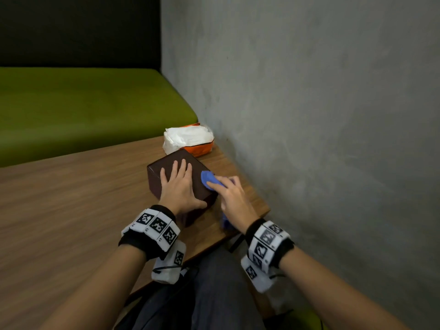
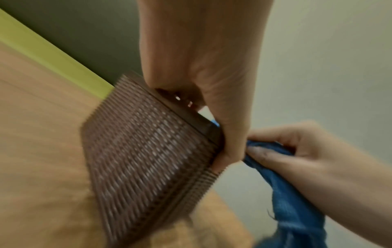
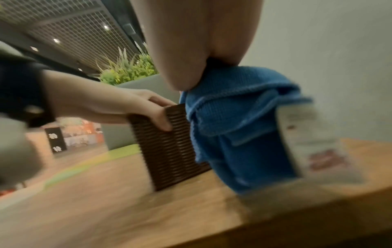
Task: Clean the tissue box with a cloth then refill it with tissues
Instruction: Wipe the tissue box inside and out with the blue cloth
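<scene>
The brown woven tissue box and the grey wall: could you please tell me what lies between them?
The right hand holding the blue cloth, over a wooden table strip; the head view shows it.

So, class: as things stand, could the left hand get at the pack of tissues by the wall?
Probably yes. The left hand lies flat on the brown tissue box, holding nothing, and the pack of tissues sits just beyond the box with nothing between.

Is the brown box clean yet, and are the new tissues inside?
Not yet. The left hand steadies the brown box while the right hand wipes its side with the blue cloth. The tissue pack waits behind it; refilling is left.
</scene>
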Tool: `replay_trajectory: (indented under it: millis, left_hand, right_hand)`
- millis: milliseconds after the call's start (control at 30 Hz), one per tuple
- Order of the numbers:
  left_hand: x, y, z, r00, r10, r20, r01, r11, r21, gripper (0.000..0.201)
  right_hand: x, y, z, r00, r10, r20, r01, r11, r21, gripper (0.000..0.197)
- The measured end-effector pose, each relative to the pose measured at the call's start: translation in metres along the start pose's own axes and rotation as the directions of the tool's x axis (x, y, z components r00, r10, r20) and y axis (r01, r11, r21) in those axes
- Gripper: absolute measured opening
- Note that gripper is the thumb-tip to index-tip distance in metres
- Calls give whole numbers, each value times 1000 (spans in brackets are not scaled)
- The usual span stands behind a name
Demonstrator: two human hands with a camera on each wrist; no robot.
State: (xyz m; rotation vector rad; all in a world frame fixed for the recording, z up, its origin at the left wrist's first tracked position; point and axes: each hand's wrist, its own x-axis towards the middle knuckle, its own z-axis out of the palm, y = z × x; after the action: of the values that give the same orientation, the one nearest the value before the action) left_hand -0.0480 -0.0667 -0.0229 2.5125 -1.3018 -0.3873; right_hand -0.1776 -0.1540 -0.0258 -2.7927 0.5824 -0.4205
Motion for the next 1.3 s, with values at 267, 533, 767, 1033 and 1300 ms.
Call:
replay_trajectory:
  millis: [267,533,767,1033,1300]
  left_hand:
    - [2,-11,-27,997,-82,-7,73,926,-371,113]
    - [25,-42,-26,940,-334,-70,236,786,-572,57]
    - [20,-47,-21,910,-415,-16,299,681,-669,56]
    - [3,-29,-24,839,-492,-232,29,466,-884,41]
    - [17,-47,-28,889,-444,109,90,-64,-994,71]
  right_hand:
    - [0,1,-11,985,-116,129,113,993,27,51]
    - [2,9,-14,991,-55,120,40,991,125,50]
    - [48,-2,-11,819,574,18,-536,753,381,24]
    - [55,7,-11,760,649,-1,-526,617,585,30]
    - [33,12,-31,884,187,-428,17,903,430,33]
